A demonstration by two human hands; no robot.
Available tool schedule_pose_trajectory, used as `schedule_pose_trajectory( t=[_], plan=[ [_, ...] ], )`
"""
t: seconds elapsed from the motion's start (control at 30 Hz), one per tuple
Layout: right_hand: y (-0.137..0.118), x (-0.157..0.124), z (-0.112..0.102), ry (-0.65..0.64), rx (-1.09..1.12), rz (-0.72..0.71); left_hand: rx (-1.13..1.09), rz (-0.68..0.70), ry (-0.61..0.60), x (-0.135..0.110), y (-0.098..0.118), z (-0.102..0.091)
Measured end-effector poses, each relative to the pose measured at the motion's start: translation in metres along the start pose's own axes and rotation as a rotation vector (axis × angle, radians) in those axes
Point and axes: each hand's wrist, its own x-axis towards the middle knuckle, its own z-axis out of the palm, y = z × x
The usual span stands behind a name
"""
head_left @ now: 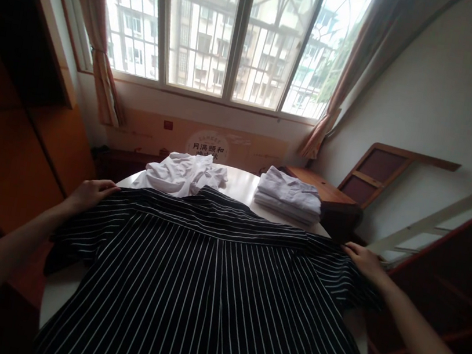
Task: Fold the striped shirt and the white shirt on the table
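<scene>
A big window [239,31] lets in bright daylight. Pink curtains [103,59] hang at each side. A brown wooden cupboard [14,128] stands by the white wall [441,89].

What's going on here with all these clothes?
A person has a black striped shirt spread flat on a round white table. Their left hand lies on its left shoulder and their right hand touches its right sleeve. Behind the shirt sit a crumpled white garment and a neat stack of folded pale clothes, near the window.
</scene>
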Motion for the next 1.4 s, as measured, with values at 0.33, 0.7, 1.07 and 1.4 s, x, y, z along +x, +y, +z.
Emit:
schedule_pose_trajectory(
  t=[0.33, 0.7, 1.07, 1.4],
  plan=[
    [-0.029, 0.02, -0.018, 0.076, -0.203, 0.155, 0.32, -0.163, 0.176, 0.033, 0.041, -0.005],
    [-0.129, 0.015, 0.002, 0.307, 0.011, -0.265, 0.349, 0.33, 0.376, 0.019, 0.126, 0.045],
    [-0.282, -0.052, 0.074, -0.107, 0.511, -0.835, -0.129, 0.771, 0.023, -0.021, 0.21, 0.142],
    [-0.276, -0.06, 0.072, -0.107, 0.47, -0.82, -0.204, 0.777, -0.001, -0.019, 0.196, 0.139]
  ],
)
